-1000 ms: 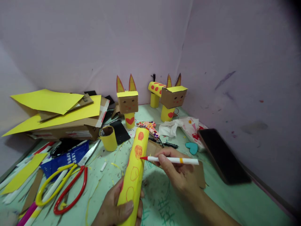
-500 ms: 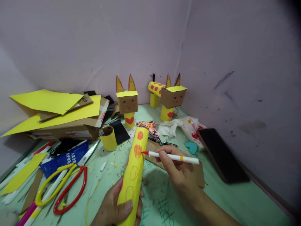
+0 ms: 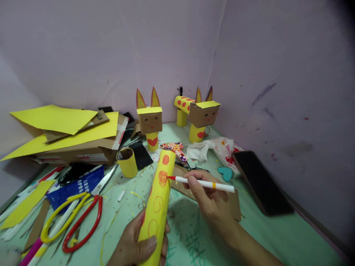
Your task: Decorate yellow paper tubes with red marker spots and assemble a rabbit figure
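My left hand [image 3: 141, 240] is wrapped round the lower part of a long yellow paper-covered tube [image 3: 158, 203], tilted up and away from me. Red ovals run along the tube: the upper two are coloured in, the lower two are only outlines. Between the fingers of my right hand [image 3: 213, 199] is a white marker [image 3: 203, 182] with a red tip, which touches the second oval from the top. A brown cardboard piece [image 3: 183, 181] lies on the table behind and below that hand.
Scissors [image 3: 83, 221] with yellow and red handles lie at left, before yellow sheets [image 3: 55, 118] on cardboard. A short yellow tube [image 3: 127, 162] stands nearby. Two cardboard-headed animal figures [image 3: 150, 120] stand at the back. A phone [image 3: 262, 183] and teal heart [image 3: 225, 173] lie at right.
Hardly anything differs. The marker tip stays at the second oval, and its red colouring looks slightly fuller. Both hands keep their holds.
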The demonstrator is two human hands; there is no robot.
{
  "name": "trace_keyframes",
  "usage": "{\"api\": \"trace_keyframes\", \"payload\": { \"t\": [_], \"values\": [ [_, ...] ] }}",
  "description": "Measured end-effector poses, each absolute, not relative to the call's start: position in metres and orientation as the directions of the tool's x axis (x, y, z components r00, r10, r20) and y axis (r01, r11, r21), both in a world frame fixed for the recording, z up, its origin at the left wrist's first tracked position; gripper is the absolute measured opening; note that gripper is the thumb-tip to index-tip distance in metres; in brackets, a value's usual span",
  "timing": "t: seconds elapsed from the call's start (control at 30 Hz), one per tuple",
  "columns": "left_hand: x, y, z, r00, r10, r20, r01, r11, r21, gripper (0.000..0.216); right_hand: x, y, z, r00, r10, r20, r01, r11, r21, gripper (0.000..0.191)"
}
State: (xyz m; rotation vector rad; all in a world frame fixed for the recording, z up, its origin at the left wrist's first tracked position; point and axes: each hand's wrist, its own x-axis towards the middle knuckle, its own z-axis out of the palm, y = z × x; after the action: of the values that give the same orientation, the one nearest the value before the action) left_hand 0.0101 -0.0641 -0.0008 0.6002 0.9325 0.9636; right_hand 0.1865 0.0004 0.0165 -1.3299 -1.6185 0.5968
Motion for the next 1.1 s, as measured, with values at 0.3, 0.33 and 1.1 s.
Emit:
{"api": "trace_keyframes", "payload": {
  "t": [0.3,0.33,1.1],
  "values": [
    [0.0094,-0.064,-0.003,0.261,0.88,-0.397,-0.43,0.474,0.768,0.041,0.186,0.002,0.0157,0.003,0.935,0.354,0.483,0.308,-0.819,0.024],
    [0.0092,-0.0641,-0.003,0.26,0.88,-0.397,-0.428,0.474,0.77,0.04,0.186,0.002,0.0157,0.001,0.938,0.347,0.481,0.304,-0.822,0.023],
    [0.0096,-0.0643,-0.0016,0.251,0.878,-0.408,-0.414,0.478,0.775,0.041,0.1844,0.0036,0.0114,-0.007,0.951,0.308,0.419,0.283,-0.863,0.025]
  ]
}}
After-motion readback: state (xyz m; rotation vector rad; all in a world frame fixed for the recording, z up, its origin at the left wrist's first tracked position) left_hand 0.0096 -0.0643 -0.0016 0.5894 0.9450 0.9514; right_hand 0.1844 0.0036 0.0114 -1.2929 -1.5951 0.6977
